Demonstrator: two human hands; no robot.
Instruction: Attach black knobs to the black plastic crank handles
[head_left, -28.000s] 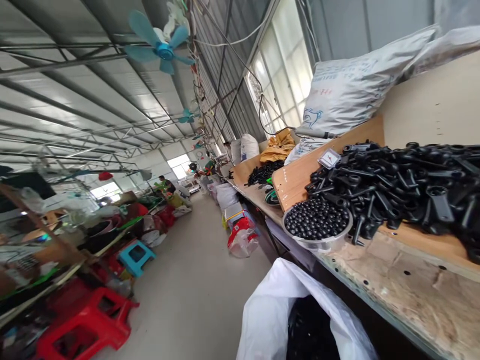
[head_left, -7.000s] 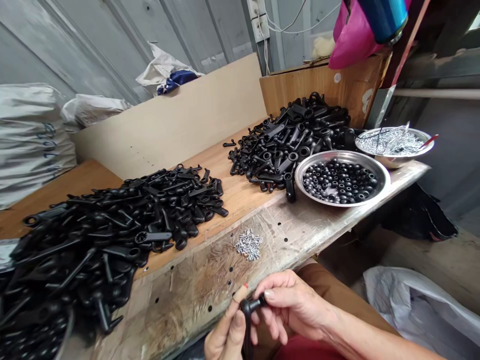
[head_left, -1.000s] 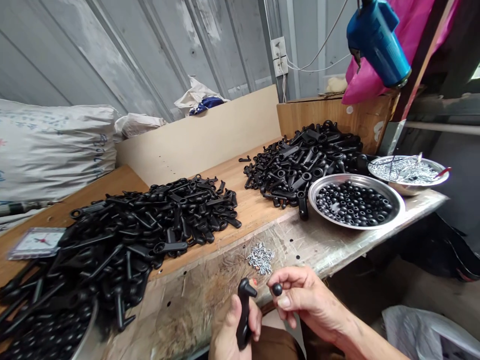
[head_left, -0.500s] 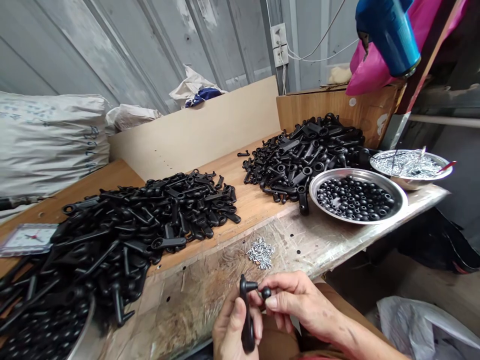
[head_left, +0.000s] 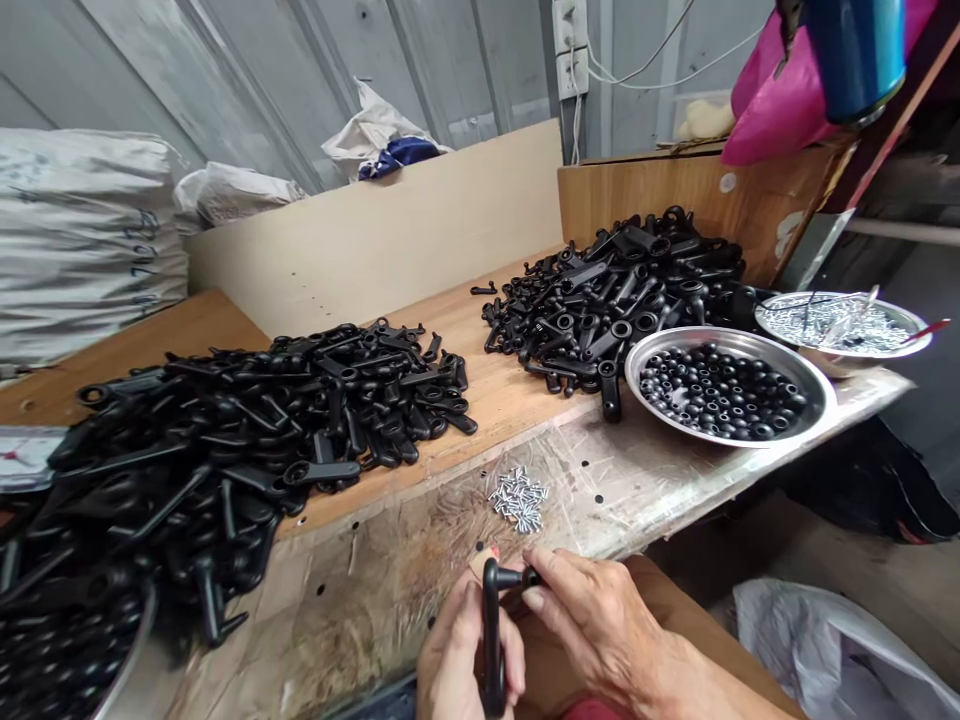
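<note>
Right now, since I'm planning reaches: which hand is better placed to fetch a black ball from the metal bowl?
Probably the right hand: it lies nearer the metal bowl, while the left hand grips the black handle. The right would first need to release the small black piece pinched at the handle's peg.

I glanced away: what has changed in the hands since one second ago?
The right hand has brought the black ball leftward, from clear of the black lever to the tip of its peg. Nothing was visibly let go: the left hand still grips the black lever. The silver pins and metal bowl stayed put.
</note>
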